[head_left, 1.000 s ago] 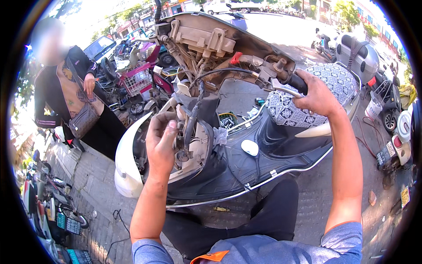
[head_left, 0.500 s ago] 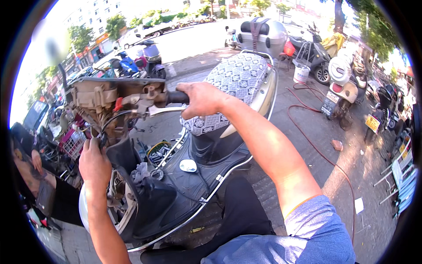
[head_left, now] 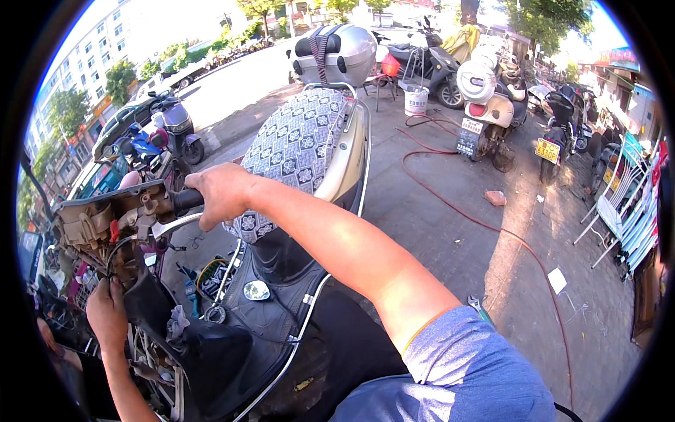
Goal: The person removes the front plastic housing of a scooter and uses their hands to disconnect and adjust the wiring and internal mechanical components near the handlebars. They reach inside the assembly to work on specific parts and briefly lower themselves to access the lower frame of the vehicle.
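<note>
A scooter with its front covers off stands before me, its steering parts point(head_left: 98, 221) exposed. My right hand point(head_left: 223, 193) is closed over the end of the black handlebar grip point(head_left: 185, 201), and the silver brake lever point(head_left: 179, 222) reaches toward its fingers. Lower down beside the steering column, my left hand point(head_left: 107, 316) pinches a black cable point(head_left: 114, 254) that curves down from the handlebar; its fingertips are partly hidden. A patterned cover lies on the scooter seat point(head_left: 295, 141). On the footboard point(head_left: 278, 295) rest a mirror point(head_left: 256, 290) and a ring-shaped part point(head_left: 215, 314).
Tools and a yellow cable point(head_left: 211, 274) lie beyond the footboard. A red hose point(head_left: 478, 221) crosses the ground to the right, near a brick piece point(head_left: 495, 198) and a wrench point(head_left: 478, 306). Parked scooters point(head_left: 492, 112) and folded chairs point(head_left: 619, 218) stand farther off. Another person's hand point(head_left: 49, 337) shows at left.
My view has swung to the right, so the scooter sits farther left in the picture. Both hands keep their places on the handlebar grip and the cable.
</note>
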Demonstrator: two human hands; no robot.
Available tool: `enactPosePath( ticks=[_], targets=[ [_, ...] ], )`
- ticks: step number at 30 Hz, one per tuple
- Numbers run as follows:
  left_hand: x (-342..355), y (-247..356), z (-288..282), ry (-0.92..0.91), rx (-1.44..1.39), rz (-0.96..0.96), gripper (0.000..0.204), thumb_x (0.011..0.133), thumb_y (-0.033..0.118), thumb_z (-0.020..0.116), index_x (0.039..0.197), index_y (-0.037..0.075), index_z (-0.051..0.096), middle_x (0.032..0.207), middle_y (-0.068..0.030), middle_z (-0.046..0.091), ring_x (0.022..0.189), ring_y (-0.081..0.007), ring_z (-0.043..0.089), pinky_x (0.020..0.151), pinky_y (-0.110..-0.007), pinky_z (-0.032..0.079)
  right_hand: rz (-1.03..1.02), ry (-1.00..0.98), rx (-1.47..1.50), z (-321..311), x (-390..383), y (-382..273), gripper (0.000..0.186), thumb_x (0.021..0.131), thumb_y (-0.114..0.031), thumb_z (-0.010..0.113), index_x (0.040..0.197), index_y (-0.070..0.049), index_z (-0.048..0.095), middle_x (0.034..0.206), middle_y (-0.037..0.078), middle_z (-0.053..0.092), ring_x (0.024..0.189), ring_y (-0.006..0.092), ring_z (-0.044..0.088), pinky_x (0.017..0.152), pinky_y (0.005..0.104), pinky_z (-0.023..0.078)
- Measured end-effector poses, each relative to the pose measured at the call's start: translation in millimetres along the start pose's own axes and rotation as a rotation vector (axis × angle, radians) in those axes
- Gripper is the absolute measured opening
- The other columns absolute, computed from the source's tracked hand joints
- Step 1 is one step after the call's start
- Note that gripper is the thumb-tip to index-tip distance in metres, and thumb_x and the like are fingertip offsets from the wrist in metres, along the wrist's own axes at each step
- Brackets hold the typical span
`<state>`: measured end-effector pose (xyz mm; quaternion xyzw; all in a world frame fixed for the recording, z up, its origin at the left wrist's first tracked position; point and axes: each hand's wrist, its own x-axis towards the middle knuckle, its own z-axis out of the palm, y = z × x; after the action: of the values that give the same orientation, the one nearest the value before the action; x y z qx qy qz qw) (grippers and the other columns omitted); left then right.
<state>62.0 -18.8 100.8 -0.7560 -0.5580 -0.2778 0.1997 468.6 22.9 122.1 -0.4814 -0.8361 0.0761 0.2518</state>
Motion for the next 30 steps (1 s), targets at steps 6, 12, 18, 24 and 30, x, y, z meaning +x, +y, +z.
enactPosePath(
  ticks=[6,12,18,24,30],
  targets=[
    [7.8,-29.6,11.0,-0.107,-0.285,-0.085,0.037,0.111,0.024,0.058,0.089,-0.006,0.060,0.070,-0.0167,0.054,0.065,-0.0317,0.048,0.065,-0.046,0.041,0.021,-0.014,0.044,-6.3,-4.1,-4.5,0.054,0.066,-0.035,0.085,0.111,-0.008,0.069,0.092,0.013,0.079,0.092,0.0330,0.078,0.084,0.0452,0.059],
    [18.3,-35.4,7.7,-0.277,-0.450,-0.218,0.044,0.113,0.030,0.056,0.088,-0.006,0.060,0.072,-0.0056,0.054,0.068,-0.0177,0.045,0.067,-0.040,0.040,0.040,-0.031,0.026,-7.4,-4.0,-5.0,0.057,0.067,-0.035,0.086,0.116,-0.009,0.070,0.093,0.012,0.081,0.089,0.0297,0.080,0.083,0.0431,0.061],
    [21.7,-30.3,9.2,-0.287,-0.288,-0.281,0.044,0.113,0.031,0.056,0.091,-0.007,0.063,0.074,-0.0162,0.059,0.068,-0.0295,0.053,0.068,-0.045,0.043,0.034,-0.038,0.021,-7.8,-4.6,-4.4,0.058,0.068,-0.035,0.087,0.117,-0.009,0.070,0.094,0.011,0.081,0.087,0.0282,0.080,0.083,0.0422,0.061],
    [5.5,-24.1,8.0,-0.102,0.014,-0.028,0.037,0.110,0.027,0.057,0.094,-0.007,0.063,0.085,-0.0303,0.065,0.082,-0.0537,0.060,0.072,-0.058,0.044,0.026,-0.027,0.004,-6.0,-2.0,-4.4,0.058,0.068,-0.036,0.088,0.117,-0.009,0.070,0.093,0.012,0.081,0.088,0.0286,0.080,0.084,0.0418,0.061],
    [9.3,-11.7,-10.1,-0.115,0.182,0.136,0.024,0.102,0.016,0.067,0.090,-0.004,0.060,0.085,-0.0275,0.064,0.084,-0.0515,0.063,0.072,-0.059,0.046,0.027,-0.032,0.025,-7.9,-5.4,-3.6,0.058,0.069,-0.036,0.088,0.117,-0.008,0.069,0.090,0.011,0.080,0.087,0.0290,0.080,0.082,0.0413,0.061]
  ],
)
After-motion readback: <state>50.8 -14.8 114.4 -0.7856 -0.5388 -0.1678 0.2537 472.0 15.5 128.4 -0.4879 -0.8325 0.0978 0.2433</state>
